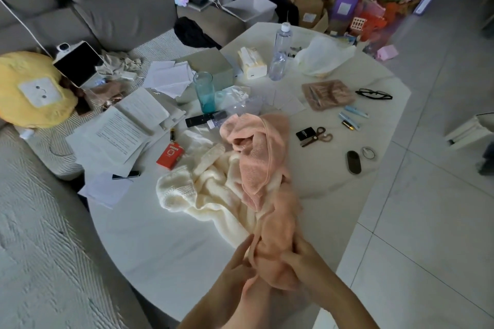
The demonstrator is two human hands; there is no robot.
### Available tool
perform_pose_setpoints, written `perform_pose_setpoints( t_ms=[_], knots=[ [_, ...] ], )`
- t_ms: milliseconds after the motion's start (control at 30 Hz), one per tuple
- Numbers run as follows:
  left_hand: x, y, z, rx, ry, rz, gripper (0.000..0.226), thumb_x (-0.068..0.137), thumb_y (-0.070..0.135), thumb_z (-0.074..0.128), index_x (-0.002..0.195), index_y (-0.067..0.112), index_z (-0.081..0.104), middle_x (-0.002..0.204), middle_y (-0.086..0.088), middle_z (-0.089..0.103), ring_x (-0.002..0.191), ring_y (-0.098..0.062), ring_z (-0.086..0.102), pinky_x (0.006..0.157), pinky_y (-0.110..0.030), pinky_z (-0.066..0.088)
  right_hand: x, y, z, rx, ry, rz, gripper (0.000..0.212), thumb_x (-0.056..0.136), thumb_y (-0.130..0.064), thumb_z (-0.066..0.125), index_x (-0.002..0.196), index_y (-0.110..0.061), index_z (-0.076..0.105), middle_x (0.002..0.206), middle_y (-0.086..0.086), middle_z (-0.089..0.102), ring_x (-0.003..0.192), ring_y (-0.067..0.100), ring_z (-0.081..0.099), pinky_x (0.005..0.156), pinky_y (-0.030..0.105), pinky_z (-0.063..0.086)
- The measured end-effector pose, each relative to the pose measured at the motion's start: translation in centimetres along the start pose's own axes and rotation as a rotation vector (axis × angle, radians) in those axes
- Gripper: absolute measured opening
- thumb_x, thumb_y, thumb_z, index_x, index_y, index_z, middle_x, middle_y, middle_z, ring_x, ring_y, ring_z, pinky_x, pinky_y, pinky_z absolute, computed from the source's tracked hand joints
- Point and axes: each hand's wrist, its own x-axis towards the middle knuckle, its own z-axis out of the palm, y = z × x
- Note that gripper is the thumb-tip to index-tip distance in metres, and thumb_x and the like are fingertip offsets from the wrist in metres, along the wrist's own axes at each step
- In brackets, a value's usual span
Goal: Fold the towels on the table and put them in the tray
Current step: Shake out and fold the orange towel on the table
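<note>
A peach-pink towel stretches in a crumpled strip from the table's middle down to the near edge. Both hands hold its near end: my left hand grips it from the left, my right hand from the right, close together. Under and left of it lies a cream towel, rumpled on the white table. A white rectangular bin, possibly the tray, stands beyond the table on a grey ottoman.
Clutter fills the table's far half: papers, teal glass, water bottle, tissue pack, red box, scissors, glasses, remote. Grey sofa at left, tiled floor at right.
</note>
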Motion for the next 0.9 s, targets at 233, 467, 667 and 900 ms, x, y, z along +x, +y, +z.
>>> perform_pose_setpoints(
  t_ms=[233, 467, 667, 900],
  knots=[
    [2.1, 0.1, 3.0, 0.233, 0.182, -0.181, 0.056, 0.069, 0.047, 0.074, 0.114, 0.013, 0.071, 0.107, -0.008, 0.078, 0.105, -0.028, 0.072, 0.100, -0.050, 0.053, -2.0, 3.9, -3.6, 0.019, -0.050, 0.137, 0.040, 0.086, -0.032, 0.068, 0.126, -0.030, 0.062, 0.112, -0.012, 0.075, 0.105, 0.008, 0.069, 0.090, 0.032, 0.057],
    [0.7, -1.6, 6.8, 0.189, 0.304, 0.053, 0.060, 0.066, 0.005, 0.050, 0.122, 0.012, 0.069, 0.110, -0.011, 0.077, 0.108, -0.028, 0.070, 0.094, -0.039, 0.056, -0.1, 3.6, -7.5, 0.390, 0.110, 0.083, 0.026, 0.098, -0.037, 0.055, 0.120, -0.026, 0.063, 0.109, 0.003, 0.075, 0.099, 0.025, 0.071, 0.073, 0.038, 0.056],
    [-1.0, -1.1, 6.4, -0.078, 0.394, 0.318, 0.036, 0.106, 0.020, 0.043, 0.136, 0.006, 0.055, 0.135, -0.023, 0.061, 0.125, -0.037, 0.059, 0.101, -0.052, 0.051, 1.5, 3.5, -6.8, 0.096, -0.051, 0.022, 0.045, 0.079, -0.033, 0.081, 0.112, -0.030, 0.052, 0.102, -0.010, 0.059, 0.081, 0.005, 0.071, 0.065, 0.022, 0.056],
    [-4.9, -3.3, 2.3, -0.450, 0.682, 0.383, 0.036, 0.103, 0.027, 0.044, 0.106, 0.013, 0.077, 0.124, -0.013, 0.069, 0.112, -0.011, 0.070, 0.103, -0.033, 0.043, 4.3, 5.5, -4.9, -0.015, -0.064, 0.017, 0.050, 0.086, -0.009, 0.074, 0.127, -0.002, 0.046, 0.118, 0.018, 0.062, 0.106, 0.027, 0.067, 0.099, 0.042, 0.052]
  ],
)
